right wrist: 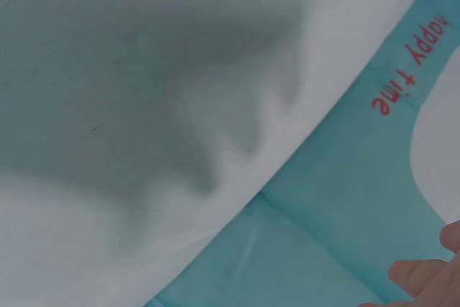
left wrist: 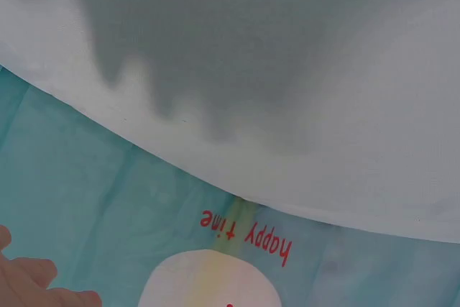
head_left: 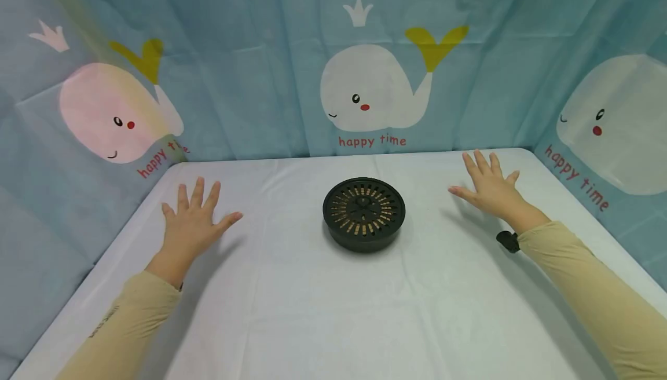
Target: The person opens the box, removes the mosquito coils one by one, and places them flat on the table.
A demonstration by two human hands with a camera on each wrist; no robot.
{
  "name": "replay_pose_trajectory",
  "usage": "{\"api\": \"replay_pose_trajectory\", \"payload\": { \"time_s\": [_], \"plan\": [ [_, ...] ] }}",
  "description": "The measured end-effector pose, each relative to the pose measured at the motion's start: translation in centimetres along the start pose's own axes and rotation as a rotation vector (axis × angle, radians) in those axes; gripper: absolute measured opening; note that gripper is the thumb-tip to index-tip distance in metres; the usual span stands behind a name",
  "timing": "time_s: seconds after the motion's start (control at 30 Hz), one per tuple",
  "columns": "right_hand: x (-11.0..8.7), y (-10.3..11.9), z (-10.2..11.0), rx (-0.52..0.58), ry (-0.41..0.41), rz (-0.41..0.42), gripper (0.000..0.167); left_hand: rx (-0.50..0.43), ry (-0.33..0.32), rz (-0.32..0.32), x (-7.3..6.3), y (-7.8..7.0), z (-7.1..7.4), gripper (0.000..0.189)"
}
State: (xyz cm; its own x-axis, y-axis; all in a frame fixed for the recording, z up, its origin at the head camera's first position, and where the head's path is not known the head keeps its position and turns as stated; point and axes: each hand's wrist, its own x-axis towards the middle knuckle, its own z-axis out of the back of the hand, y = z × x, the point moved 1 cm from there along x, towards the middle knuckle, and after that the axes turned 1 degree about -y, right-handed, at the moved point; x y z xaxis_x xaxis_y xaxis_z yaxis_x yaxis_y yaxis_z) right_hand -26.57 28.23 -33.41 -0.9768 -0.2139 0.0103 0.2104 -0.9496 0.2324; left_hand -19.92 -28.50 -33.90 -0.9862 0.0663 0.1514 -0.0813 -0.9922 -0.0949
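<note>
As the left hand (head_left: 190, 226) hovers, fingers spread wide, and the right hand (head_left: 492, 192) hovers well apart from it, just as splayed, the round black box (head_left: 363, 216), slotted on top, sits between them on the white table (head_left: 323, 310)!

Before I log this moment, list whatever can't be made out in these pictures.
Inside of the round black container: head view; its slotted lid covers it, with only tan bits showing.
Lettering on the left sleeve: head view; too small to read.
Tail of the rightmost printed whale: head view; cut off by the right edge.
Most of the left hand: left wrist view; cut off at the lower left corner.
</note>
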Motion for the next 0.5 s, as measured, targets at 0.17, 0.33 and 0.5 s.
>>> {"api": "replay_pose_trajectory", "payload": {
  "time_s": [0.17, 0.33, 0.5],
  "plan": [
    [-0.2, 0.4, 0.2, 0.074, -0.027, 0.010, 0.102, -0.016, 0.002, 0.005, -0.2, -0.3, 0.1, 0.096],
    [-0.5, 1.0, 0.6, 0.204, -0.020, 0.023, 0.102, -0.025, -0.007, 0.009, -0.5, -0.5, 0.2, 0.096],
    [-0.7, 1.5, 0.7, 0.405, 0.026, 0.061, 0.105, -0.043, 0.000, 0.000, -0.6, -1.0, 0.3, 0.097]
  ]
}}
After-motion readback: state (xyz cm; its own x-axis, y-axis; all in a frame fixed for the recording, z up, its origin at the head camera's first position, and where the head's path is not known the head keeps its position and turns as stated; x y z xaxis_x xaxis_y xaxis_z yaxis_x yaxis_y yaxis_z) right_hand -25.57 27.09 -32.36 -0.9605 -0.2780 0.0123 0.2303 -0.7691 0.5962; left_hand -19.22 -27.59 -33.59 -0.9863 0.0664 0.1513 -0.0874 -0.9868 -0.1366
